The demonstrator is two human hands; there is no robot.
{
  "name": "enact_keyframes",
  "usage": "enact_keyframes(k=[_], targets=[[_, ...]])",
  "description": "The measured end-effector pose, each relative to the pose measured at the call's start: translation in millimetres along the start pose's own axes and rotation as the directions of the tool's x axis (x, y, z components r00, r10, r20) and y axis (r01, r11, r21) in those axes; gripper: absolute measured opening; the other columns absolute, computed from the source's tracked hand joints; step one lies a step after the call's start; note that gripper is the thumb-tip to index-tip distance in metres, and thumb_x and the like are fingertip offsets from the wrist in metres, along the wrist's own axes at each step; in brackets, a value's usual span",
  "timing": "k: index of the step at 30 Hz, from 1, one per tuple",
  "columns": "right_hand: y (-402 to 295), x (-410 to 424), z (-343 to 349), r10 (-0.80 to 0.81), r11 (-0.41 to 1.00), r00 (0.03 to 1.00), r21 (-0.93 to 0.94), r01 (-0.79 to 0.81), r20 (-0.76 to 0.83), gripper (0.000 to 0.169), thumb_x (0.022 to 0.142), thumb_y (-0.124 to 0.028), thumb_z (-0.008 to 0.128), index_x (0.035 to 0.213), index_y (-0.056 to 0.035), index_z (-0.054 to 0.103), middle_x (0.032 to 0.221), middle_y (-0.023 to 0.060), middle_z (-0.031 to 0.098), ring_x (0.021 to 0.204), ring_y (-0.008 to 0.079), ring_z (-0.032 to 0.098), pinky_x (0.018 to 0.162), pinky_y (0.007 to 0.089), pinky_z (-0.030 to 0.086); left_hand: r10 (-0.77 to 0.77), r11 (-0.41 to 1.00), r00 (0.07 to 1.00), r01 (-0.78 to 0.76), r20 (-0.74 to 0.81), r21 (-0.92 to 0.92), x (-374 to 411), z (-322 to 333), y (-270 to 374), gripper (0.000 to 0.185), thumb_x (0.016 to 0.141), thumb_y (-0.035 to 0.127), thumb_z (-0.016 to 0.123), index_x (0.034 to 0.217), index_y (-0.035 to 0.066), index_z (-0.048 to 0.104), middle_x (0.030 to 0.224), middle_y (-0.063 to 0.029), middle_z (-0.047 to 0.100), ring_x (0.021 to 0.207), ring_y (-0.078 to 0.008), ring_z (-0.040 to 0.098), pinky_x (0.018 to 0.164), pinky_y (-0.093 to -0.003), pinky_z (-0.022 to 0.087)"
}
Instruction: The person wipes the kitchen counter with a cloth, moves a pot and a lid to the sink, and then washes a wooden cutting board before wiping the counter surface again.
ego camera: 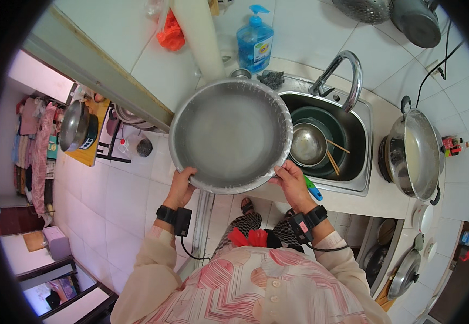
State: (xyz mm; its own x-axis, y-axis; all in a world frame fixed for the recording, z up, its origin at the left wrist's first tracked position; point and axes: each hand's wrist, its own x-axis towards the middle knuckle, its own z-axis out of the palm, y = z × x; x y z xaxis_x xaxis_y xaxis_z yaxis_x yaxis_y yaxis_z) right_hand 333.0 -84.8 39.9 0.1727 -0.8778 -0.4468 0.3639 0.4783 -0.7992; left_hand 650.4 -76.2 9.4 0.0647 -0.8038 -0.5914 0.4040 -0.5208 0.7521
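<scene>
A large round grey metal basin (230, 135) is held up in front of me, its inside facing the camera, with whitish residue along the rim. My left hand (181, 188) grips the lower left of that rim, thumb on the inside. At the lower right, my right hand (292, 182) pinches the rim between thumb and fingers. Right of the basin, the steel sink (362, 162) holds a dark green basin (331, 117). In it sit a metal bowl (308, 143) and wooden chopsticks (333, 163). A green and blue handle (313, 188) shows beside my right hand.
Over the sink arches a chrome faucet (356, 73). A blue pump bottle (254, 44) and a steel wool scrubber (272, 79) are behind the basin. To the right stands a two-handled steel pan (414, 154). A doorway post (109, 73) rises at left; a pipe (200, 38) runs beside it.
</scene>
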Motion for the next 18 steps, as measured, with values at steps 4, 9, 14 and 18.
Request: enact_keyframes(k=[4,9,14,18], targets=[[8.2,-11.1,-10.0,-0.023,1.0,1.0,0.018,0.023,-0.003,0.006,0.092,-0.011,0.054,0.094,-0.0075,0.059,0.093,-0.002,0.06,0.086,0.0072,0.055,0.079,0.0256,0.048,0.019,1.0,1.0,-0.019,-0.015,0.022,-18.4,9.4,4.3,0.045,0.08,0.011,0.054,0.123,0.001,0.044,0.11,-0.0091,0.054,0.095,-0.0213,0.055,0.074,-0.0377,0.05],[15.3,-38.3,-22.9,-0.058,0.991,0.996,0.113,0.066,-0.071,0.007,0.091,-0.009,0.056,0.096,-0.0094,0.06,0.092,-0.0032,0.062,0.086,0.0071,0.057,0.08,0.0245,0.047,0.043,0.995,0.999,-0.043,-0.002,0.086,-30.8,26.1,7.9,0.034,0.08,0.01,0.056,0.112,0.003,0.05,0.1,-0.0063,0.057,0.09,-0.0182,0.056,0.07,-0.0351,0.049],[5.3,-65.9,-39.5,-0.188,0.982,0.976,-0.04,0.184,-0.108,0.006,0.09,-0.012,0.059,0.088,-0.0062,0.06,0.084,-0.0039,0.057,0.08,0.0058,0.051,0.074,0.0225,0.043,0.02,1.0,0.999,-0.019,0.042,-0.015,-37.4,51.5,-2.9,0.022,0.079,0.002,0.058,0.101,0.007,0.053,0.087,-0.0016,0.056,0.084,-0.0145,0.056,0.074,-0.0323,0.049],[6.6,-109.3,-59.5,-0.196,0.98,0.972,0.009,0.198,-0.127,0.009,0.091,-0.013,0.058,0.087,-0.0053,0.059,0.081,-0.004,0.058,0.075,0.0038,0.051,0.068,0.0208,0.043,0.023,0.997,0.995,-0.03,0.099,0.069,-55.3,66.1,-14.7,0.026,0.079,0.002,0.055,0.104,0.004,0.051,0.09,-0.0018,0.053,0.086,-0.0143,0.053,0.08,-0.0329,0.047]])
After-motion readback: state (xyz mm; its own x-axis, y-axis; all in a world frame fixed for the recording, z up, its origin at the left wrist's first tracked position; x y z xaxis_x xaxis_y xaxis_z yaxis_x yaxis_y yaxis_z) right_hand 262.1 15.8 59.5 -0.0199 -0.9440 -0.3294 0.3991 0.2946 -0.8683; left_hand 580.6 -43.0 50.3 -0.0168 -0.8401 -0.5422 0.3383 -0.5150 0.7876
